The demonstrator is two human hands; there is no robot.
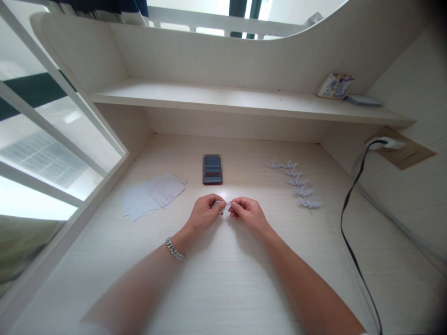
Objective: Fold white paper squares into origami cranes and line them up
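Between my two hands is a small folded piece of white paper, mostly hidden by the fingers. My left hand, with a silver chain bracelet on its wrist, pinches the paper's left part. At its right end, the thumb and fingertips of my right hand are closed on the same paper. Just beyond the hands lies a phone, its screen blurred out. Several folded white paper cranes stand in a line to the right. Off to the left, loose white paper sheets overlap in a spread pile.
A shelf runs across the back above the desk, with a small colourful box at its right. On the right wall, a black cable hangs from a socket down over the desk. White rails border the left side.
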